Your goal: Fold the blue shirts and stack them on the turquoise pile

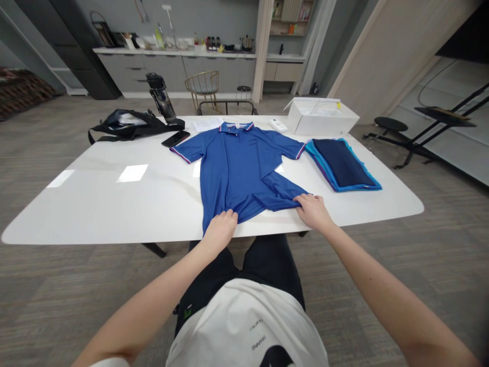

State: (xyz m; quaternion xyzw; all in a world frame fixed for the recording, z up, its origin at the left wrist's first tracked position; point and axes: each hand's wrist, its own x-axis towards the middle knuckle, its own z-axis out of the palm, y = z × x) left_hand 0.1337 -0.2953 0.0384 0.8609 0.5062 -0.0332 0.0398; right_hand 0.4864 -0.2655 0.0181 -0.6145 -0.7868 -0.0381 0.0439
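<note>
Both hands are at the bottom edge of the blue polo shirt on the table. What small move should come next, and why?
Probably the right hand should draw its corner outward and toward the table's near edge. The blue polo shirt lies spread flat with its collar away from the person, but its lower right part is folded over and wrinkled, while the side by the left hand lies smoother. The hem would then lie straight.

Fingers (pixel 229 214) curled under shirt hem (pixel 244 211)

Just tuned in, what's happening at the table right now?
A person is working on a blue polo shirt spread flat on the white table, collar away from them. The left hand grips the hem at the near edge; the right hand holds the hem's right corner, which is folded in. A stack of folded clothes lies to the right.
</note>
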